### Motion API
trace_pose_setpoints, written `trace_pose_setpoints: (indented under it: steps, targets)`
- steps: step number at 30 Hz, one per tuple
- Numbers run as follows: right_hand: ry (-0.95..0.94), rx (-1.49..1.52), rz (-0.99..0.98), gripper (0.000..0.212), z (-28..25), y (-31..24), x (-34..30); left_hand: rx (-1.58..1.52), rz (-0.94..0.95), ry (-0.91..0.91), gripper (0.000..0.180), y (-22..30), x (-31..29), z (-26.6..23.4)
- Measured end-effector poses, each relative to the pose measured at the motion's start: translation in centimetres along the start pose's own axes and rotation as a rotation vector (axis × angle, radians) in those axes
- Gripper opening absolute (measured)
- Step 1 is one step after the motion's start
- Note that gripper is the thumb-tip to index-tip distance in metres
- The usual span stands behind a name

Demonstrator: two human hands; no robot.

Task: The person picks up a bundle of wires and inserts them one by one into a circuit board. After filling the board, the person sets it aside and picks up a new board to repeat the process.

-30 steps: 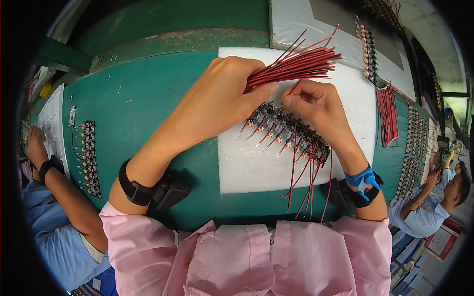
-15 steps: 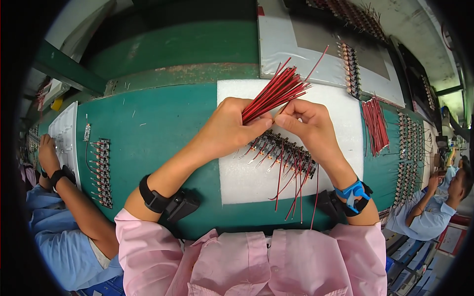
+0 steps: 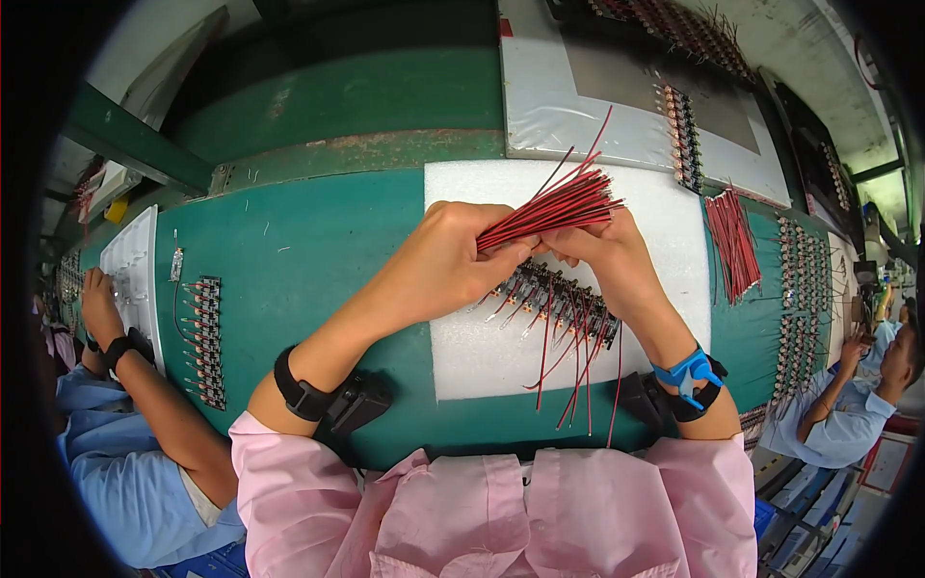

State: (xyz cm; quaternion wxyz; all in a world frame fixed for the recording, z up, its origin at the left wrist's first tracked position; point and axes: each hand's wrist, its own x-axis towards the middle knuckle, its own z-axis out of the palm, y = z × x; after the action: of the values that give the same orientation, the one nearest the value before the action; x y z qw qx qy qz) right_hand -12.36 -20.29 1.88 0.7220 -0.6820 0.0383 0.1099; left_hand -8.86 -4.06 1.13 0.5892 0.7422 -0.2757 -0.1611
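L hand (image 3: 451,255), ctr of frame, was clamped round a red-black wire bundle (image 3: 554,214) fanning to upper R; R hand (image 3: 619,258) had its fingertips at the bundle's lower side, partly hidden, so cannot tell if they gripped a wire. Board strip (image 3: 557,301) lay just below the fingers on white foam sheet (image 3: 472,356), long axis upper L to lower R, R hand nearer most of it; boards dark, close-set, w/ thin loose wires (image 3: 589,385) trailing toward lower edge

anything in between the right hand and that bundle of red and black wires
Nothing visible: the right hand is right at the bundle of wires, which the left hand holds. The row of circuit boards shows lower in the picture, not between them.
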Motion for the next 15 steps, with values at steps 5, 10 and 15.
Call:
trace_pose_setpoints:
  steps: [5,10,15]
  targets:
    - [-0.029,-0.036,0.016,0.011,-0.3,0.15,0.1,0.047,-0.055,-0.059,0.003,0.01,-0.05,-0.35]
    - [-0.04,-0.079,0.003,0.012,-0.56,0.58,0.14,0.009,-0.086,-0.068,0.003,0.05,0.02,-0.31]
    - [0.018,-0.124,-0.059,0.013,-0.9,0.63,0.08,-0.009,-0.075,-0.053,0.004,0.18,0.09,-0.55]
